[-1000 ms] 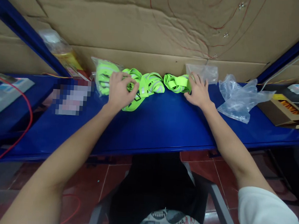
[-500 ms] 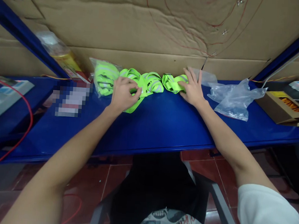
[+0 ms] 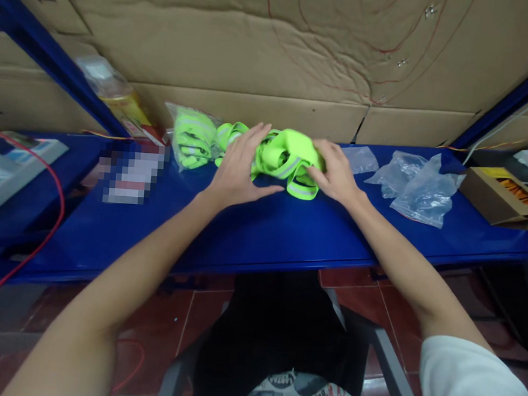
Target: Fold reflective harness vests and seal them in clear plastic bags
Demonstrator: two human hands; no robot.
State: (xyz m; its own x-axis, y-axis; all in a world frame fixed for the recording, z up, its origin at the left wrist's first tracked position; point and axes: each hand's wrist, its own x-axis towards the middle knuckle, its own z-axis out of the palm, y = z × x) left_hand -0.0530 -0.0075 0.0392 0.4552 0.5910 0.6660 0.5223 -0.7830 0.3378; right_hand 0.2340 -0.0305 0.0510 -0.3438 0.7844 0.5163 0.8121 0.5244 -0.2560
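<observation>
A loose bundle of neon-yellow reflective straps [image 3: 289, 154] with grey stripes lies on the blue table, one loop hanging toward the front. My right hand [image 3: 336, 170] grips its right end, thumb in front and fingers partly hidden behind. At the bundle's left side is my left hand [image 3: 239, 166], open, its fingers stretched away from me and thumb pointing right. It partly covers more strap; whether it touches the bundle is unclear. Just left of it stands a clear plastic bag [image 3: 191, 138] with folded straps of the same kind inside.
Crumpled clear bags [image 3: 421, 188] lie on the table [image 3: 261, 240] at the right, near an open cardboard box [image 3: 503, 193]. A bottle [image 3: 115, 94] of yellow liquid stands back left. Cardboard [image 3: 211, 43] lines the back, and a red cable [image 3: 58, 202] hangs at left.
The right-hand strap bundle has moved left against the others and been lifted or loosened. My left hand has opened from a pinch and shifted right; my right hand has closed on the straps.
</observation>
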